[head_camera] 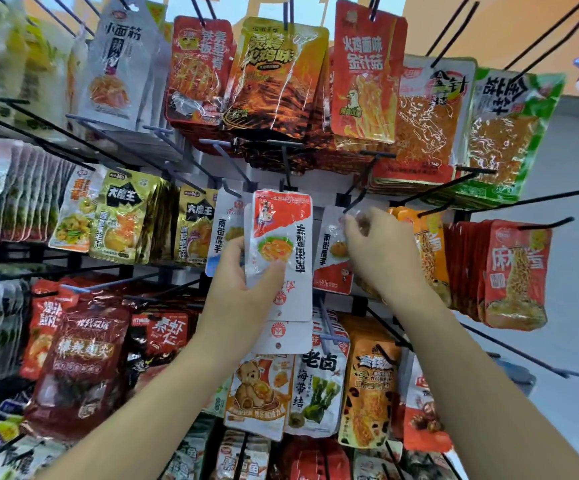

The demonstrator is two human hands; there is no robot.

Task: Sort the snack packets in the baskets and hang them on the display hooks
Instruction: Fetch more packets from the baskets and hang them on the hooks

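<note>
White-and-red plastic, glossy: a stack of packets is gripped in the left hand, thumb across the front and fingers curled behind. The print is upside down and the punched header ends hang below the palm. The stack is judged to be kept as a reserve beside the hanging point, so that one piece at a time can be drawn from it. A single packet of similar white-and-red pattern is pinched at its clear top edge by the fingertips of the right hand. It is raised to the lower end of a black hook, evidently so that its hole can be threaded on. A matching packet is hung on the neighbouring peg to the left, which suggests that this row is reserved for the kind. Orange packets are hung just behind the right hand, and red noodle packets further right. Around these, the wire rack is filled with other rows. Not determinable: whether the hole has passed over the hook tip, both being covered by fingers and glare. The count of the stack is not shown. The baskets are out of view. The rows at the left and lower edges are blurred.
</note>
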